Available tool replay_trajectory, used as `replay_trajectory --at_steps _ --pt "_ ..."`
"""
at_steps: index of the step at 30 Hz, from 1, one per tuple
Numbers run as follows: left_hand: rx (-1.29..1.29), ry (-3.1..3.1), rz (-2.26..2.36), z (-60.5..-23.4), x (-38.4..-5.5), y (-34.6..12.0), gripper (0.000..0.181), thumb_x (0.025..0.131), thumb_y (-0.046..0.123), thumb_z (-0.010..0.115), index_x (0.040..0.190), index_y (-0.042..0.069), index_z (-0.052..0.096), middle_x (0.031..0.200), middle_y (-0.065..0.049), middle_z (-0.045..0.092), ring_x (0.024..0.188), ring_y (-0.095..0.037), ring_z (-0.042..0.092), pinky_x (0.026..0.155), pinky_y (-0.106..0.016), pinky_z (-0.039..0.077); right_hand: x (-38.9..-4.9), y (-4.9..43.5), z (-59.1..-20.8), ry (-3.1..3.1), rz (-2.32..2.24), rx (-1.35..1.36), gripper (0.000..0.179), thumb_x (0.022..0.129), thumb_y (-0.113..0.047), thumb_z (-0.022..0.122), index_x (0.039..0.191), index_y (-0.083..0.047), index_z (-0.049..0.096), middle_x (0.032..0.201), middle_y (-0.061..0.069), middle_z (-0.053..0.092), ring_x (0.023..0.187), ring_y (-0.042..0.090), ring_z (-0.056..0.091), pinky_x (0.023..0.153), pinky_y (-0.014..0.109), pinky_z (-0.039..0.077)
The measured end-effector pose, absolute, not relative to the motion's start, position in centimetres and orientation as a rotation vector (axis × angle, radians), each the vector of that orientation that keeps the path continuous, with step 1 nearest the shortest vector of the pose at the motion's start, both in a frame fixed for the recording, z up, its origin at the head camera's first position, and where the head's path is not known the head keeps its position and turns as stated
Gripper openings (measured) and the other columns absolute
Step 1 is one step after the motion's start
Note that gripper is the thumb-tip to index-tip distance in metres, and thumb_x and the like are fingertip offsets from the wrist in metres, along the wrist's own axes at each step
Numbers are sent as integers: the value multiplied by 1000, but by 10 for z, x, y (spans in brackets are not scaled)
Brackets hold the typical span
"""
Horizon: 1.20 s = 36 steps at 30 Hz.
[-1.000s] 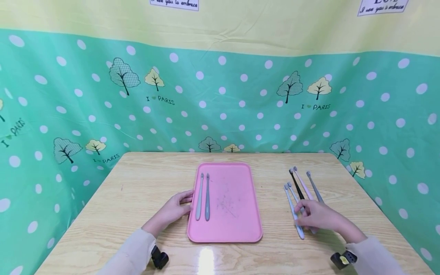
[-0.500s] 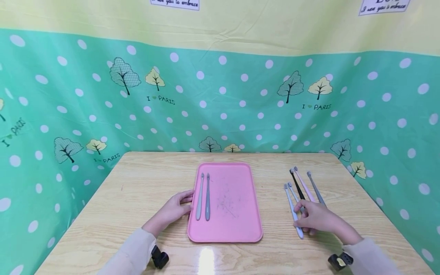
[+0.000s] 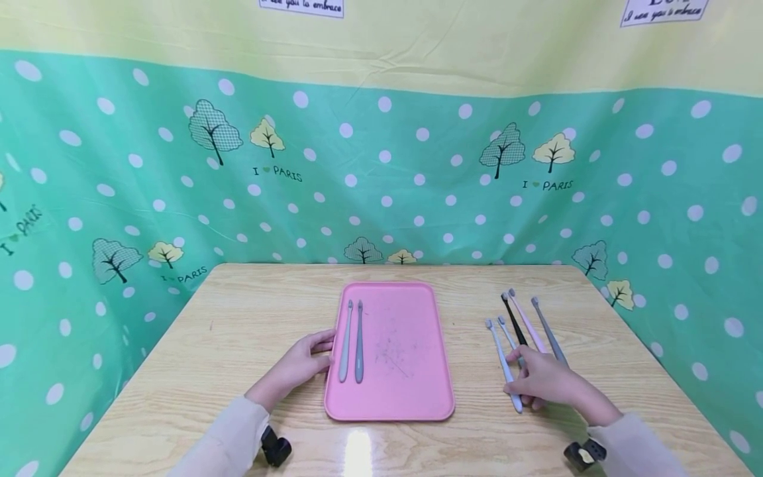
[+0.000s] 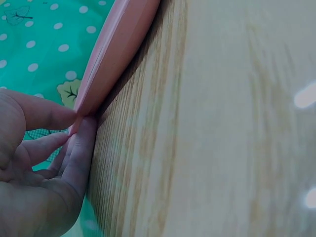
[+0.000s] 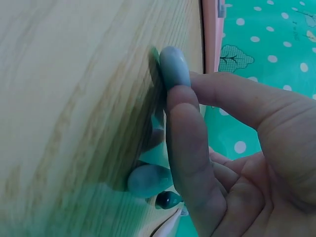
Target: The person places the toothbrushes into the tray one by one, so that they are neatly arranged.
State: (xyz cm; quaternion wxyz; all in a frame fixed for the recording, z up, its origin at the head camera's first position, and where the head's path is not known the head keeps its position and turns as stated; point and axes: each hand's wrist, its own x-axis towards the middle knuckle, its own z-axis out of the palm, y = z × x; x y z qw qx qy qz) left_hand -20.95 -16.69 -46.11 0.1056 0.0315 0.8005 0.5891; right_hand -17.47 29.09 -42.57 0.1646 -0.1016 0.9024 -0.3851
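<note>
In the head view my left hand (image 3: 302,364) holds the left edge of a pink tray (image 3: 390,409). The left wrist view has its thumb and fingers pinching the tray's rim (image 4: 106,64). Two toothbrushes lie side by side on the tray, a light grey one (image 3: 346,348) and a darker grey one (image 3: 359,348). To the right of the tray, my right hand (image 3: 545,377) pinches the handle of a light blue toothbrush (image 3: 499,350). The handle's rounded end (image 5: 174,66) shows between thumb and finger in the right wrist view.
Beside the right hand lie another bluish toothbrush (image 3: 508,333), a black one (image 3: 513,318), a pink one (image 3: 527,321) and a grey one (image 3: 548,330), their lower handles partly hidden by the hand. A polka-dot curtain (image 3: 381,199) hangs behind the wooden table (image 3: 268,291).
The light blue toothbrush has shifted slightly left with my right hand, its head now farther from the neighbouring bluish brush. My left hand and the tray stay in place.
</note>
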Motion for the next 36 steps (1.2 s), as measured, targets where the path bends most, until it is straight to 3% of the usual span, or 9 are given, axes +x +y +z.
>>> replay_trajectory --at_steps 5,25,36 --pt "101 2342 1754 -460 -209 -167 57 93 -4 60 148 -4 44 136 -18 56 123 -34 56 91 -32 58 -174 288 -424 2550 -1096 -280 57 87 -16 78 127 11 49 72 8 60 59 23 61 47 33 58" --pt "115 2335 1757 -461 -209 -168 58 93 -4 60 148 -4 43 138 -21 55 123 -35 57 91 -32 58 -183 282 -430 2592 -1081 -297 43 89 -19 75 118 8 59 69 6 62 52 21 62 44 30 55" --pt "130 2340 1749 -460 -209 -169 58 93 -4 59 148 -5 42 139 -25 52 125 -38 55 90 -31 58 -189 274 -429 2508 -1203 -362 43 91 -16 73 119 10 54 73 8 62 56 24 64 49 34 59"
